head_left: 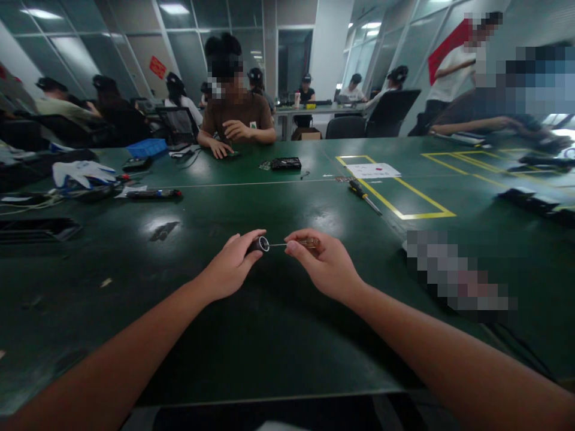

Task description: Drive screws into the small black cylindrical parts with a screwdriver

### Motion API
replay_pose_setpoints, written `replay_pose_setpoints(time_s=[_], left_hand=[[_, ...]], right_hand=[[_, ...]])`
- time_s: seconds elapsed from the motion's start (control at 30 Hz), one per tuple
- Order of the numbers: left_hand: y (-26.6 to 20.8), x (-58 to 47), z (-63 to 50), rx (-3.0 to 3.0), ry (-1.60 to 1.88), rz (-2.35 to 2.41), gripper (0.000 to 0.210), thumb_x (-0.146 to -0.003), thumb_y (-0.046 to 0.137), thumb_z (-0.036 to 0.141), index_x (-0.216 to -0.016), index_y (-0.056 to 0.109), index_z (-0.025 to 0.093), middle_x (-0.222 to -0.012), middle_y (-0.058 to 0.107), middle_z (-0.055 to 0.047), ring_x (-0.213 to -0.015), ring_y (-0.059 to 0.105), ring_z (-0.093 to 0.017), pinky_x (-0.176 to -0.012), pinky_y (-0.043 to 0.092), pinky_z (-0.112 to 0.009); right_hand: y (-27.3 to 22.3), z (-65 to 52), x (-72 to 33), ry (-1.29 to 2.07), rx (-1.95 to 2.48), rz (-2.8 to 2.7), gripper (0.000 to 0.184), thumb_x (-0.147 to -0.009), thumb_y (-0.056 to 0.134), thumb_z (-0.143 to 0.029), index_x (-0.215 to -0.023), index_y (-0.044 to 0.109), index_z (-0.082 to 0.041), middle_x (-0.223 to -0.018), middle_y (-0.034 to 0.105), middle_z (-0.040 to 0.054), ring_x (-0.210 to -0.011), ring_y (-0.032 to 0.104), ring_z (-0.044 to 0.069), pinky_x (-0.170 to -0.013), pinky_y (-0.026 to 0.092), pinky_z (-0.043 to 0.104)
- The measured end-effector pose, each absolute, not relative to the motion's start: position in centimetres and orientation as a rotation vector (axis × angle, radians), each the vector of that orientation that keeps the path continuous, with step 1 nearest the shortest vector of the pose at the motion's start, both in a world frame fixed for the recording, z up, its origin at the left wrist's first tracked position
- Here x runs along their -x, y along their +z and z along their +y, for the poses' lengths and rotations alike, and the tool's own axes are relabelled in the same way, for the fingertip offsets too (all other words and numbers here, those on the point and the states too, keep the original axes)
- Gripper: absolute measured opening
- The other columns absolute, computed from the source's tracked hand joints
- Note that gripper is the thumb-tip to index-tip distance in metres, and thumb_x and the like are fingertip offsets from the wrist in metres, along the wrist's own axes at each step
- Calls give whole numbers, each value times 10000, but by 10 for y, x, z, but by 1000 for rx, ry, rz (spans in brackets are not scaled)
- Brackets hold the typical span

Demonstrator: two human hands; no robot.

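Observation:
In the head view my left hand is closed around a small dark cylindrical part with a pale ring at its open end. That end faces right, and I cannot make out what the part belongs to. My right hand grips a screwdriver by its amber, see-through handle. The thin metal shaft points left, its tip at the ringed end of the part; whether it reaches inside is too small to tell. Both hands are held above the green table, near its front edge.
A yellow-and-black screwdriver lies beyond my right hand, near a paper sheet and yellow tape. White gloves and a blue bin are at the left. A black device lies before a person seated opposite.

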State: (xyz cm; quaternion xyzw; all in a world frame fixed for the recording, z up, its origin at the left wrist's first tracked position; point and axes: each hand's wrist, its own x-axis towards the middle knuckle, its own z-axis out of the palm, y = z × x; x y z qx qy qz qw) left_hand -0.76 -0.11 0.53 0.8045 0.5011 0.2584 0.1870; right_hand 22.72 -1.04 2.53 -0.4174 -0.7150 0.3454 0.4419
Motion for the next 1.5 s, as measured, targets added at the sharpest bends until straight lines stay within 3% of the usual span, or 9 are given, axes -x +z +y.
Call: replay_pose_setpoints(time_s=[0.2, 0.37, 0.47, 0.7, 0.93, 1.1, 1.23, 1.5], left_hand=[[13, 10, -7, -2277, 663, 1391, 357, -1039, 369, 373, -1306, 557, 228, -1204, 659, -89, -1146, 595, -274, -1014, 471, -479], [14, 5, -8, -2382, 569, 1509, 346, -911, 639, 382, -1203, 585, 205, -1089, 678, -96, -1084, 609, -321, -1009, 455, -535], [12, 3, -6, -2401, 603, 1501, 231, -938, 593, 297, -1150, 584, 208, -1050, 682, -81, -1038, 623, -290, -1032, 436, -539], [10, 5, -4, -2469, 634, 1442, 218, -942, 597, 254, -1155, 578, 210, -1052, 677, -61, -1000, 620, -259, -1062, 402, -539], [9, 6, -2, -2493, 638, 1456, 214, -949, 580, 250, -1160, 595, 216, -1085, 690, -70, -1026, 625, -274, -1043, 408, -531], [10, 5, -2, -2489, 662, 1460, 210, -946, 597, 247, -1154, 598, 218, -1071, 697, -62, -1011, 636, -269, -1055, 403, -531], [8, 6, -1, -2488, 671, 1462, 201, -946, 603, 244, -1145, 600, 219, -1067, 697, -64, -1009, 639, -268, -1040, 414, -527], [7, 5, -1, -2476, 619, 1474, 225, -962, 587, 274, -1179, 595, 217, -1104, 697, -73, -1047, 643, -273, -1063, 410, -545]], right_hand=[[15, 2, -224, 1246, 933, -1415, 250, -901, 694, -423, -959, 700, -179, -796, 731, 32, -719, 688, 166, -735, 565, 343], [21, -8, -225, 1104, 967, -1693, 202, -927, 672, -373, -1016, 712, -196, -881, 755, 42, -837, 717, 189, -792, 559, 355], [24, -12, -226, 1042, 1015, -1757, 187, -944, 650, -360, -1037, 713, -209, -907, 765, 42, -852, 725, 195, -791, 555, 357], [17, -2, -226, 1297, 894, -1446, 203, -905, 695, -375, -975, 696, -185, -814, 734, 22, -767, 705, 167, -777, 571, 349], [17, -8, -224, 1259, 932, -1618, 175, -900, 709, -337, -1016, 736, -208, -922, 767, 39, -881, 721, 185, -859, 554, 371], [12, -1, -220, 1545, 880, -1183, 206, -835, 782, -330, -949, 735, -165, -842, 752, 52, -796, 709, 177, -793, 587, 345], [8, 5, -221, 1739, 873, -969, 96, -865, 739, -248, -907, 739, -161, -830, 752, 69, -764, 705, 173, -751, 593, 327], [11, 9, -226, 1750, 913, -989, 111, -866, 739, -256, -919, 712, -163, -819, 738, 56, -733, 690, 164, -714, 568, 313]])
